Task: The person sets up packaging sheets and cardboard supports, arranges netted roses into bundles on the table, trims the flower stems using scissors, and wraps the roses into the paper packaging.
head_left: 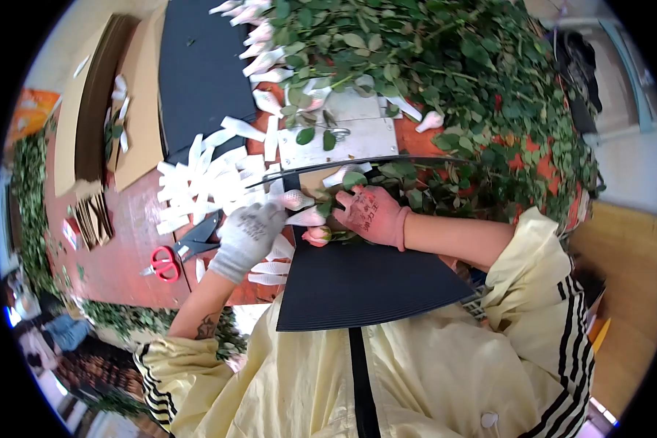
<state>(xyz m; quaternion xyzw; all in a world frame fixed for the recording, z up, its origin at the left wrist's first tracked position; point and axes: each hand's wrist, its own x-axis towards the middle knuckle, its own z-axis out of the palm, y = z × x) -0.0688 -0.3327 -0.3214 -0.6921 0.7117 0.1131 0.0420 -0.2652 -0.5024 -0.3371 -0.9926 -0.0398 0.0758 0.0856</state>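
Note:
My left hand, in a pale grey glove, has its fingers closed at the head of a rose in white netting. My right hand, in a pinkish-red glove, is curled over rose stems just behind the heads; its fingertips are partly hidden by leaves. Between the hands are a second netted rose and a bare pink rose. These lie on a black corrugated sheet that reaches over my lap. A long dark strip arches behind the roses.
White net sleeves are heaped on the red table. Red-handled scissors lie beside a dark-bladed tool. Leafy rose stems fill the back right. Cardboard sheets and black sheets stand back left, near a metal plate.

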